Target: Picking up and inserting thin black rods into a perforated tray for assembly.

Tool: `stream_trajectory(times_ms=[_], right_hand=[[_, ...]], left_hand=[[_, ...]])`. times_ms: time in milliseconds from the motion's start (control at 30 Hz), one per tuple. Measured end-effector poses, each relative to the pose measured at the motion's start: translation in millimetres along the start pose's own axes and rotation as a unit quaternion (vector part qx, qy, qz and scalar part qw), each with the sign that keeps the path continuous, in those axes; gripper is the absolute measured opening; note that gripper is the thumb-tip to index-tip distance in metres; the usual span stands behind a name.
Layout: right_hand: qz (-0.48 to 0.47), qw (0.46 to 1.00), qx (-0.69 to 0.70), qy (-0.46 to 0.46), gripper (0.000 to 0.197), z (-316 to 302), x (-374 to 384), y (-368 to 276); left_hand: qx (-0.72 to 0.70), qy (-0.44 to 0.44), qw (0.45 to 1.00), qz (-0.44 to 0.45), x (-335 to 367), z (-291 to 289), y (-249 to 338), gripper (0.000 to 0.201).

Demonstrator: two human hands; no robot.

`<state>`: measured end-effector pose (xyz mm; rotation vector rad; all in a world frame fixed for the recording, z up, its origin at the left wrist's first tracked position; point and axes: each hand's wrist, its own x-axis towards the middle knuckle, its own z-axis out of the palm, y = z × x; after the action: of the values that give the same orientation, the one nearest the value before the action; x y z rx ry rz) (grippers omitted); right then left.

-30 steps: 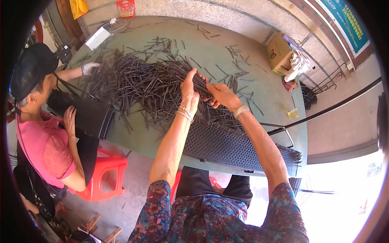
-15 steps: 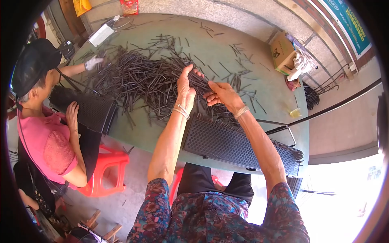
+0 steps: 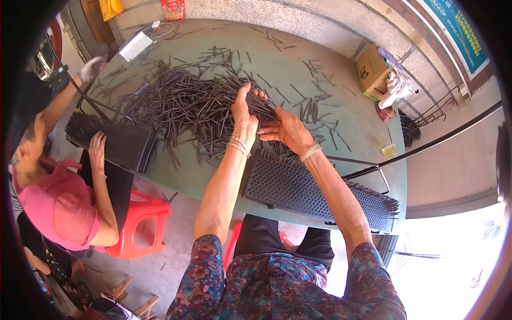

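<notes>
Right now, your left hand is closed around a bunch of thin dark sticks over the green table. Your right hand is at the near end of the bunch, fingers pointing left, but you can't tell how tightly it holds on.

A big messy pile of sticks lies just past and to the left of your hands. Close to you sits a long black rack full of holes, with stick tips poking up along its far edge. Your right arm crosses over it, and a black bar comes in from the right side near it. To your left, a co-worker in pink rests one hand on another black rack. A white box with a cord, a cardboard box and a little yellowish cup are well apart from your hands.

Your fingers hide part of the bunch. The co-worker's gloved hand is blurry, and their head fades into the dark rim. Your arm covers the rack's middle, and bright light washes out the lower right.
</notes>
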<state>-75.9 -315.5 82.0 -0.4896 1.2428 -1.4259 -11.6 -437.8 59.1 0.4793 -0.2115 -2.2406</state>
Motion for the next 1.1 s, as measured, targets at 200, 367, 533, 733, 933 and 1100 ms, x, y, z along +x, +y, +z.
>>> stream_trajectory(times_ms=[200, 367, 533, 733, 933, 1100], right_hand=[[0.029, 0.991, 0.127, -0.016, 0.03, 4.0, -4.6, 6.3], [0.041, 0.994, 0.102, -0.013, 0.026, -1.9, -6.4, 14.8], [-0.045, 0.994, -0.052, 0.087, 0.025, 9.8, -27.5, 11.5], [-0.065, 0.957, -0.272, 0.081, 0.023, -16.2, -52.6, -11.8], [-0.051, 0.937, -0.336, 0.082, 0.022, -10.7, -14.8, -23.2], [-0.069, 0.955, -0.283, 0.047, 0.024, 15.9, 30.0, -14.9]], left_hand=[[0.019, -0.045, 0.998, 0.046, 5.5, -4.4, 8.3, 0.021], [0.016, -0.02, 0.998, 0.05, 4.2, 0.8, -1.3, 0.021], [-0.015, -0.03, 0.998, 0.05, 12.1, -10.4, 11.7, 0.02], [0.076, -0.021, 0.996, 0.035, 5.9, -28.3, 22.9, 0.017], [0.125, -0.046, 0.991, -0.019, -8.0, -46.0, 25.1, 0.022], [0.253, -0.07, 0.964, 0.032, -17.5, -57.0, 21.0, 0.03]])
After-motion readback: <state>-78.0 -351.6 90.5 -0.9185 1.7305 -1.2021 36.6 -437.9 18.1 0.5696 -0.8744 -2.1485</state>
